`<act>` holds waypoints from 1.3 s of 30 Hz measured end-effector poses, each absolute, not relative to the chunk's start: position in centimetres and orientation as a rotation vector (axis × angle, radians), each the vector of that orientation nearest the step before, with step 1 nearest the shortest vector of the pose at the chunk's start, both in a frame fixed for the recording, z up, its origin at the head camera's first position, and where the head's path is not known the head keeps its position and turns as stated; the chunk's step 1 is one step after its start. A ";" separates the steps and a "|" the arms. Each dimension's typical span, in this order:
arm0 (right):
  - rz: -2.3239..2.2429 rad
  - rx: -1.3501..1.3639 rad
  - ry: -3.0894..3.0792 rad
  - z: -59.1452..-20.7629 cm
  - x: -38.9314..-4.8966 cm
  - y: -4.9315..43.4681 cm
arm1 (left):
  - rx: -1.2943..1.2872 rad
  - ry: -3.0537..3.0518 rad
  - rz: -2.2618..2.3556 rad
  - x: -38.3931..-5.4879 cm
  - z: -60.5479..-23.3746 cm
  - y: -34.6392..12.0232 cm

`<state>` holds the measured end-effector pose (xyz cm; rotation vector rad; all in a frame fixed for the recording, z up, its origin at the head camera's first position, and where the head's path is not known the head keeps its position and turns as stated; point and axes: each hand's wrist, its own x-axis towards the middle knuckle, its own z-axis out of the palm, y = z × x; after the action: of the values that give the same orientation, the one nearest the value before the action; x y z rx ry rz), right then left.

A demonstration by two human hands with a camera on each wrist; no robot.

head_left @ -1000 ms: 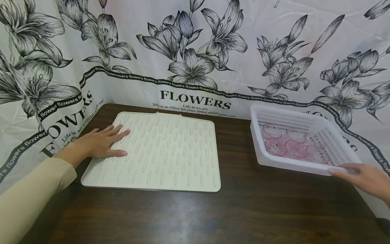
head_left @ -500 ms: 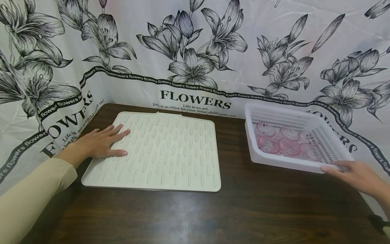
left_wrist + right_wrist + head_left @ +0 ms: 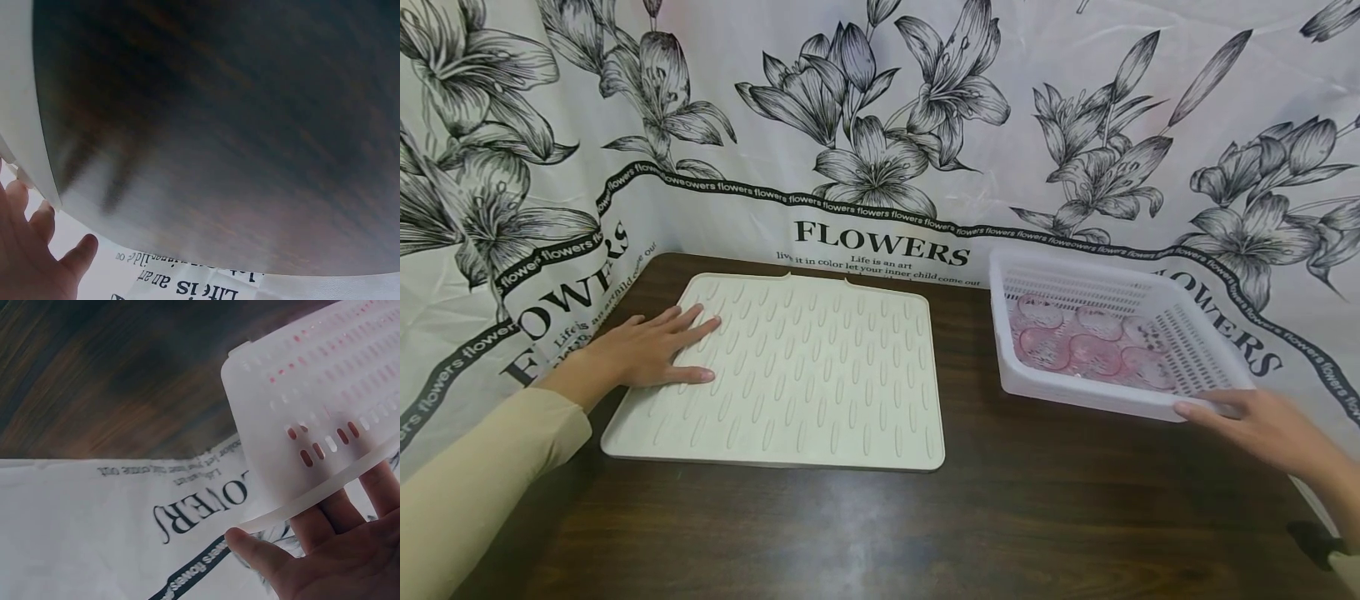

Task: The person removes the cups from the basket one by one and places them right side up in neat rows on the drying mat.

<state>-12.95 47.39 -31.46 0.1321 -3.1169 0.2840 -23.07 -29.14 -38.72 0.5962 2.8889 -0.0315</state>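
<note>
My left hand (image 3: 643, 352) lies flat with spread fingers on the left part of a cream mat (image 3: 820, 375), patterned with raised oval ridges. At the right, my right hand (image 3: 1273, 433) grips the near right corner of a white slotted plastic basket (image 3: 1086, 401). Its thumb is at the rim, and the other fingers show through the slots of the basket wall (image 3: 269, 444) in the right wrist view. Several see-through pink round pieces (image 3: 1095, 354) sit in two rows inside the basket. In the left wrist view, part of the left hand (image 3: 37, 256) shows at the lower left.
A dark brown wooden table (image 3: 1000, 517) lies beneath the mat and basket. Behind and along the sides hangs a white cloth (image 3: 865, 75) printed with black flowers and lettering, close behind the basket's back edge.
My right hand has moved the basket leftward toward the mat and slightly back. The left hand and the mat have stayed in place.
</note>
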 end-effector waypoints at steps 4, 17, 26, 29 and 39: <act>0.315 0.151 -3.138 -31.4 -13.0 46.8 | 0.595 2.888 -0.034 -23.1 -38.8 -29.2; 0.350 0.155 -3.161 -31.1 -13.0 45.4 | 0.591 2.877 -0.035 -23.2 -38.6 -29.1; 0.386 0.164 -3.167 -31.0 -13.0 44.5 | 0.589 2.888 -0.024 -23.2 -38.8 -29.1; 0.389 0.164 -3.167 -31.0 -13.0 44.2 | 0.588 2.889 -0.030 -23.2 -38.8 -29.2; 0.417 0.204 -3.160 -31.1 -12.9 43.2 | 0.581 2.890 -0.027 -23.1 -38.8 -29.0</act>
<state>-12.91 43.24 -31.13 0.2039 -3.1602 0.4168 -23.11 -29.04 -38.76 0.5809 2.8903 -0.0272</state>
